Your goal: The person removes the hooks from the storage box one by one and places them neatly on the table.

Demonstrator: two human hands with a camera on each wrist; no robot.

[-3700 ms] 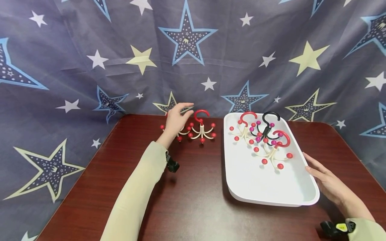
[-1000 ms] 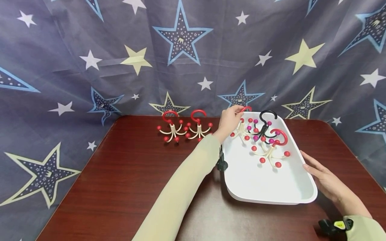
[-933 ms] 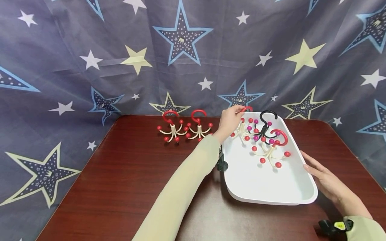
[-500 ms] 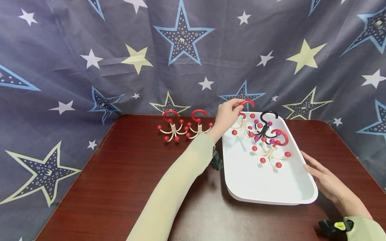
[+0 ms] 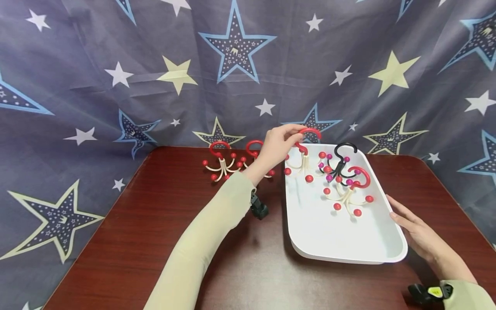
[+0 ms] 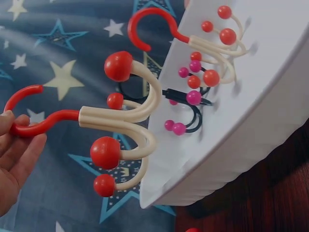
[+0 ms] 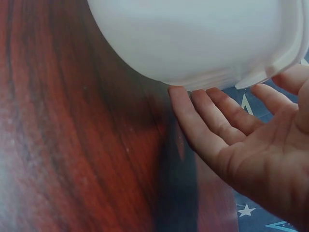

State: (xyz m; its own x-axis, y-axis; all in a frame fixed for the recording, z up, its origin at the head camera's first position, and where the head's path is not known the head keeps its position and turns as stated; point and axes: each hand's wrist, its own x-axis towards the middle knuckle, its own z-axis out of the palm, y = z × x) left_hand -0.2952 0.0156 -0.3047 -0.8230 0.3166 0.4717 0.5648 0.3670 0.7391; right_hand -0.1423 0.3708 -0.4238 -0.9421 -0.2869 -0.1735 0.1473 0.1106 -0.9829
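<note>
My left hand [image 5: 276, 144] pinches the red hook of a cream claw hanger [image 6: 118, 117] with red ball tips. The hanger hangs upright over the back left corner of a white tray [image 5: 345, 241], and its arms are above the rim in the left wrist view. Inside the tray sit a black claw hanger [image 5: 339, 168] with magenta balls and another cream one with a red hook [image 5: 361, 177]. My right hand [image 5: 420, 232] lies along the tray's right side. In the right wrist view its extended fingertips touch the tray's outer wall, with the palm turned toward it.
On the brown table [image 5: 155, 241], left of the tray, stand two more cream hangers with red hooks, one [image 5: 222, 165] in plain sight. My left forearm partly covers the other [image 5: 254, 146]. A star-patterned cloth [image 5: 155, 51] hangs behind the table.
My left hand went from beside the two table hangers to the tray, took the back left hanger by its hook, raised it and drew it leftward. The right hand has stayed at the tray.
</note>
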